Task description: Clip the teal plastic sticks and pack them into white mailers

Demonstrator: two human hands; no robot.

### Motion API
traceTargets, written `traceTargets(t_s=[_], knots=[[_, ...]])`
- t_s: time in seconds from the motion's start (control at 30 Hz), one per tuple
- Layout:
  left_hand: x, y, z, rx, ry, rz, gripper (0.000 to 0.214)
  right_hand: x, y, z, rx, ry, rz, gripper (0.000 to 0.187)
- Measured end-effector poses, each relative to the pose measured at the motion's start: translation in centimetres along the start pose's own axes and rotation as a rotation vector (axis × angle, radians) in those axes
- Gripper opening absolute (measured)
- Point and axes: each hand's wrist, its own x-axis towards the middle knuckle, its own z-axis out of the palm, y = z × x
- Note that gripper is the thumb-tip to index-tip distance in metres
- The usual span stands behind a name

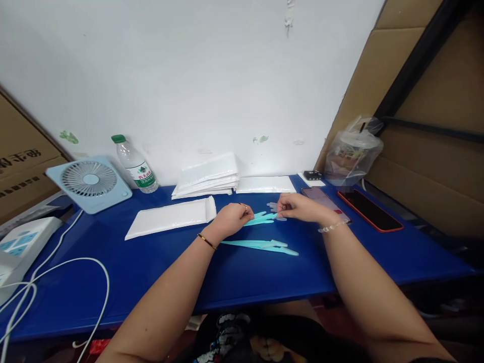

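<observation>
Turquoise glove (261, 219), apparently, between hands (231, 220) (297, 207), well inside table edge (272, 299).

From afar, I saw upper turquoise piece (260, 220) held sideways, thin, split into narrow fanned strips, left end hidden. Lower turquoise piece (260, 244) lay long and flat on blue bench (264, 282), tips pointing right. Pale translucent piece (271, 206) sat by upper one's right end, partly covered.

Water bottle (132, 162): label (142, 176) has red Chinese characters, probably 农夫山泉, with smaller white Chinese text on green below, too small to confirm. Cardboard box (28, 133), left edge: dark Chinese print, cut off. Power strip (41, 228): blue stickers (21, 243), print illegible.
</observation>
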Motion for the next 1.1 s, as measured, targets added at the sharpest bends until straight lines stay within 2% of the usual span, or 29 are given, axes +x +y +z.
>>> traceTargets(t_s=[0.1, 0.27, 0.37, 0.47, 0.53, 0.63, 0.7, 0.77, 0.83, 0.9, 1.0, 1.1], knots=[[0.1, -0.2, 0.0, -0.042, 0.045, -0.014, 0.029, -0.2, -0.1, -0.4, 0.027, 0.02, 0.033, 0.015], [0.2, -0.6, 0.1, -0.042, 0.017, -0.027, 0.024, -0.2, -0.2, -0.4, 0.08, 0.007, 0.018, 0.018], [0.2, -1.4, 0.2, -0.02, 0.031, -0.077, 0.022, -0.2, 0.9, -0.4, 0.053, 0.039, 0.084, 0.025], [0.2, -2.1, 0.2, -0.027, -0.018, -0.104, 0.023, -0.2, 2.0, -0.6, 0.053, 0.044, 0.169, 0.028], [0.1, -2.1, 0.4, -0.009, -0.005, -0.075, 0.024, -0.3, 2.1, -0.7, 0.036, 0.075, 0.181, 0.026], [0.1, -1.7, 1.0, 0.019, 0.047, -0.007, 0.037, -0.6, 1.1, -0.9, 0.048, 0.104, 0.122, 0.025], [0.2, -1.5, 1.4, 0.013, 0.026, 0.014, 0.036, -0.8, -0.2, -0.7, 0.094, 0.033, 0.051, 0.026], [0.3, -1.4, 1.7, 0.006, 0.01, 0.008, 0.032, -0.9, -1.7, -0.1, 0.087, -0.104, -0.006, 0.027], [0.3, -1.3, 1.8, -0.002, 0.03, -0.009, 0.035, -0.9, -2.9, 0.6, 0.024, -0.249, -0.025, 0.025], [0.3, -1.2, 1.6, -0.009, 0.075, -0.011, 0.038, -0.7, -3.5, 1.4, -0.032, -0.332, -0.021, 0.021], [0.0, -0.6, 0.9, -0.034, 0.109, 0.03, 0.025, -0.5, -3.5, 2.2, -0.081, -0.321, -0.028, 0.01], [-0.3, 0.1, 0.4, -0.066, 0.031, 0.088, 0.025, -0.2, -3.0, 2.4, -0.115, -0.231, -0.057, 0.005]])
